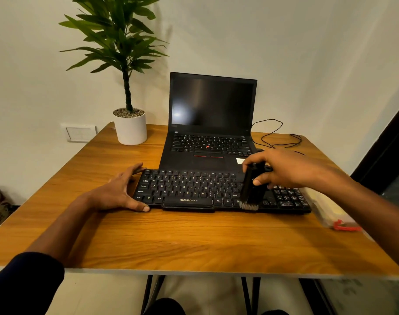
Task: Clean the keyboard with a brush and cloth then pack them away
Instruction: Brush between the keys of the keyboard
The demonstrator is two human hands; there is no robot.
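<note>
- My right hand [285,169] grips the brush [252,187]: the fingers curl over its top and the thumb presses on its front side.
- The brush is black and stands almost upright, a little tilted. Its pale bristles [248,206] point down and touch the front edge of the keyboard [194,189], just to the right of the space bar.
- My left hand [121,189] lies flat and holds nothing. The fingers are spread and almost straight; they rest at the left end of the keyboard, near its far corner, and the thumb lies on the table [171,242] against the near left corner.
- The keyboard is black, with the word ZEBRONICS on its front. It lies across the middle of the wooden table, directly in front of the laptop [211,123].
- The laptop is open and its screen is dark. Its front edge is touching or nearly touching the back of the keyboard; I cannot tell which.
- To the right of the keyboard, partly under my right forearm, lies a clear pouch [328,210] with something pale inside and a red piece [345,226] at its near end. I cannot tell if the cloth is in it.
- A plant [130,126] in a white pot stands at the far left of the table, beside the laptop.
- A thin black cable [276,137] lies in loops behind my right hand, at the far right of the table.
</note>
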